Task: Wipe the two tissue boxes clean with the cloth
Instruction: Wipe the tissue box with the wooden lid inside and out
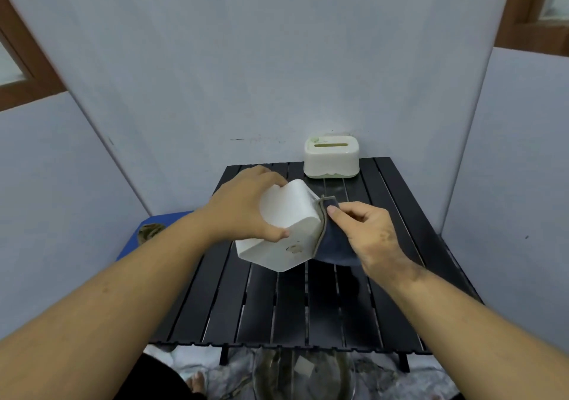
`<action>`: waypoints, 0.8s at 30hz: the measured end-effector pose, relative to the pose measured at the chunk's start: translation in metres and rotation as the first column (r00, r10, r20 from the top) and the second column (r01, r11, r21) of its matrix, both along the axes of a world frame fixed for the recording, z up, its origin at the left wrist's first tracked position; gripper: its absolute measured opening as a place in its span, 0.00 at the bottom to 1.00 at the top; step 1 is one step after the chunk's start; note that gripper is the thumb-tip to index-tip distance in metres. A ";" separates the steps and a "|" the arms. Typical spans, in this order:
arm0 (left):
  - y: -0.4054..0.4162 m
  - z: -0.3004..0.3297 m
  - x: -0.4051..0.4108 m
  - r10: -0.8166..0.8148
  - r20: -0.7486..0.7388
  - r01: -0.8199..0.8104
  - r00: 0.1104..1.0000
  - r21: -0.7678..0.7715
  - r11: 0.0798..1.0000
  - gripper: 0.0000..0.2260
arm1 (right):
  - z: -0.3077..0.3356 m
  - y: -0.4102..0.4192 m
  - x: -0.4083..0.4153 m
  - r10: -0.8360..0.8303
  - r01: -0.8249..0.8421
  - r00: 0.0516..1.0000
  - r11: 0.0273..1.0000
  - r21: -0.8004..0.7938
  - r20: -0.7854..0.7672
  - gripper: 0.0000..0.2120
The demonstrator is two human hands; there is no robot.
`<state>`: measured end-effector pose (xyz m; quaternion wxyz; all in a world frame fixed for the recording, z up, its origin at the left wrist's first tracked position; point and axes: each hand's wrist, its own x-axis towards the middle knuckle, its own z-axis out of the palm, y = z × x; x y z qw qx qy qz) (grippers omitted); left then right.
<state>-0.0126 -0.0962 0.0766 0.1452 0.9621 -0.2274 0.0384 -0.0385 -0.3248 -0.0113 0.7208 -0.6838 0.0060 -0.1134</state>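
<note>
The left hand (243, 207) grips a white tissue box (278, 234) and holds it tilted above the middle of the black slatted counter (277, 307). Its fingers (271, 174) curl over the far edge of the box while the thumb (278, 234) presses on the near face, so the box is clamped between them. A small smudge shows on the lower near face of the box.

The right hand (366, 233) holds a dark blue cloth (334, 247) with a grey hem against the right end of the same box. The thumb (334, 211) lies on top of the cloth near its upper corner and the other fingers are bent behind it, pinching the fabric; the cloth touches the box along its right edge and hangs down below the hand.

The second tissue box (332, 157), cream with a pale green base and a slot in its top, stands upright at the far right of the counter, close to the grey wall panel (277, 60) and well apart from both hands.

Left of the counter lies something blue (157, 230). Below the near edge of the counter sits a clear glass bowl (303, 372).
</note>
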 end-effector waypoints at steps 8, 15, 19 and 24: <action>0.048 -0.058 -0.041 0.126 0.072 -0.074 0.989 -0.495 0.866 0.37 | 0.008 0.035 -0.019 0.092 -0.052 0.963 0.986 -0.158 0.254 0.04; 0.041 -0.074 -0.046 0.241 0.120 -0.124 0.963 -0.597 0.793 0.36 | 0.019 0.081 -0.020 0.101 0.082 0.836 0.949 -0.305 0.540 0.09; 0.036 -0.073 -0.046 0.263 0.131 -0.142 0.956 -0.579 0.803 0.38 | 0.016 0.077 -0.008 0.185 0.270 0.674 0.839 -0.472 0.715 0.13; 0.039 -0.074 -0.046 0.274 0.124 -0.151 0.954 -0.592 0.792 0.37 | 0.020 0.079 -0.001 0.241 0.209 0.682 0.841 -0.499 0.690 0.11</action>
